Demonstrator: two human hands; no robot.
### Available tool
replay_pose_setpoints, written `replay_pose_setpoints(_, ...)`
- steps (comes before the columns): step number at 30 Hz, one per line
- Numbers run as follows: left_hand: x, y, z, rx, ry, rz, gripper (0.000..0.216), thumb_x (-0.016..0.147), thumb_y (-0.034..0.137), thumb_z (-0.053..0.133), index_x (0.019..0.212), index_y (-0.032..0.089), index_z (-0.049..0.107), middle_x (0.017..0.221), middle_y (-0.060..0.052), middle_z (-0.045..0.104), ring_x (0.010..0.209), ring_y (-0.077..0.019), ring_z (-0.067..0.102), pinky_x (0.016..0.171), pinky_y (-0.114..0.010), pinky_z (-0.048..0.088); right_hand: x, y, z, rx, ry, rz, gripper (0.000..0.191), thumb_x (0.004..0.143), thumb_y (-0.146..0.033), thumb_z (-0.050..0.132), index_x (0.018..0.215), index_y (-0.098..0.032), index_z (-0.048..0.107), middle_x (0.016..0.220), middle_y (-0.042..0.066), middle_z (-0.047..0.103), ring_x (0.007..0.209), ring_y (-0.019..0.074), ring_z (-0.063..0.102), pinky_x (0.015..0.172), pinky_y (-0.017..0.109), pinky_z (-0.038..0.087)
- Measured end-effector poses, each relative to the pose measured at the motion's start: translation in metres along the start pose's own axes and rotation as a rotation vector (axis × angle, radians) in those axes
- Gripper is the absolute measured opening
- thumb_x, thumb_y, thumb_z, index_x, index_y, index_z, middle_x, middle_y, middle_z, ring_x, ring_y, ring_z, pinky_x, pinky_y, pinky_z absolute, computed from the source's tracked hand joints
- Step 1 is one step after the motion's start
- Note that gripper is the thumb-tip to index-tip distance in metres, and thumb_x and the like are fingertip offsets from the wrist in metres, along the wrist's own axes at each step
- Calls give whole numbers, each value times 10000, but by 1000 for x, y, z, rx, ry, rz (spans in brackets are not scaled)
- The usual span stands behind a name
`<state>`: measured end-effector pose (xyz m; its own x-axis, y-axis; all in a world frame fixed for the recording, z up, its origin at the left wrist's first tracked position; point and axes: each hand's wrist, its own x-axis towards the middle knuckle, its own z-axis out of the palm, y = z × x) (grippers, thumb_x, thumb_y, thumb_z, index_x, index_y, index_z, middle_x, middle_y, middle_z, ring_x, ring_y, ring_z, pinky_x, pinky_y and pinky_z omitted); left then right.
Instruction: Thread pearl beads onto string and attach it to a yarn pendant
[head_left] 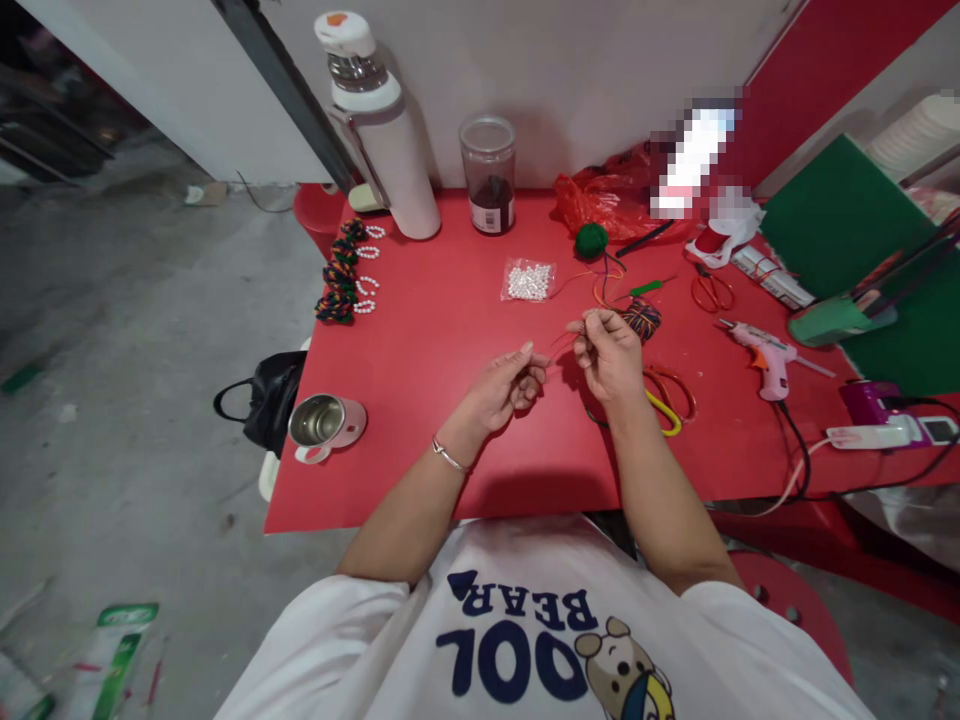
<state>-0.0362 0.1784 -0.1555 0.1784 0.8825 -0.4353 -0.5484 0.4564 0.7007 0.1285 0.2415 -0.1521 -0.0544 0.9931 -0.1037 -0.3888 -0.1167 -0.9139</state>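
Over the middle of the red table, my left hand pinches a thin yarn strand that runs across to my right hand. My right hand is closed, thumb against fingers, on the same yarn and a small dark bit too small to make out. Just beyond the right hand lies a multicoloured yarn ball, with a green-handled crochet hook near it. A dark green yarn ball sits farther back. Behind my hands is a clear bag of white beads. Yellow-and-red-handled scissors lie partly hidden by my right forearm.
On the red table, a metal mug stands left, near several yarn pieces with bead loops. A tall bottle and a jar stand at the back. Rightward are a pink glue gun, small scissors and cables.
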Motion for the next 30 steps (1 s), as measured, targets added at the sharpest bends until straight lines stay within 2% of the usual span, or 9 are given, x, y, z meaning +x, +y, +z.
replay_pose_setpoints(3, -1, 5, 0, -42, -14, -21, 255, 784, 332, 821, 862, 107, 730, 685, -26, 659, 453, -68, 492, 362, -170, 276, 1, -1, -1, -3, 26, -24, 452, 770, -518, 910, 902, -223, 595, 770, -25, 738, 510, 56, 571, 382, 130, 343)
replay_pose_setpoints(5, -2, 7, 0, -59, -18, -42, 211, 798, 302, 763, 851, 100, 734, 699, -46, 678, 453, -75, 493, 359, -179, 285, 1, -1, -2, -15, 47, -28, 433, 785, -510, 901, 897, -222, 598, 768, -27, 736, 510, 56, 572, 382, 131, 348)
replay_pose_setpoints(8, -3, 7, -1, -43, -20, -67, 255, 820, 349, 766, 833, 97, 735, 692, -61, 688, 440, -74, 486, 357, -182, 276, 2, 0, -1, -19, 74, -26, 424, 791, -502, 900, 890, -221, 599, 759, -34, 728, 510, 56, 575, 380, 133, 352)
replay_pose_setpoints(12, -3, 0, -3, 78, -32, 30, 320, 738, 352, 922, 821, 101, 741, 671, -47, 695, 420, -45, 463, 368, -162, 266, 5, 2, -3, -23, 86, -44, 420, 812, -507, 889, 897, -219, 594, 760, -40, 723, 508, 53, 579, 378, 131, 349)
replay_pose_setpoints(16, -1, -5, -5, 208, 36, 68, 378, 707, 376, 971, 755, 95, 721, 657, -75, 714, 402, -57, 491, 369, -175, 320, 10, 3, -8, -30, 138, -59, 378, 844, -481, 864, 899, -223, 594, 752, -47, 716, 510, 52, 581, 379, 129, 346)
replay_pose_setpoints(20, -2, -1, -6, 93, -20, 34, 426, 695, 404, 990, 717, 116, 677, 573, -11, 619, 404, -36, 418, 367, -148, 252, 13, 2, -12, -3, 176, -62, 390, 818, -476, 880, 889, -222, 593, 759, -48, 727, 492, 45, 556, 376, 126, 336)
replay_pose_setpoints(25, -9, 12, -1, -238, -127, 70, 329, 730, 281, 963, 756, 131, 671, 695, 18, 585, 483, -15, 364, 388, -116, 210, 6, 9, -3, -102, 74, -20, 483, 722, -562, 919, 883, -215, 625, 735, -33, 717, 508, 62, 579, 393, 141, 370)
replay_pose_setpoints(28, -8, 17, 0, -327, -29, 185, 286, 737, 239, 943, 782, 154, 673, 738, 31, 565, 517, -19, 356, 404, -117, 213, -8, 15, 8, -181, -89, -2, 501, 710, -614, 912, 884, -213, 665, 717, -25, 713, 527, 81, 608, 428, 163, 433)
replay_pose_setpoints(30, -4, 15, -2, -237, 110, 262, 229, 784, 262, 903, 803, 168, 695, 724, 34, 544, 516, -34, 340, 409, -144, 214, -19, 17, 15, -210, -207, 7, 491, 739, -634, 892, 881, -214, 683, 719, -16, 719, 537, 93, 622, 448, 179, 471)
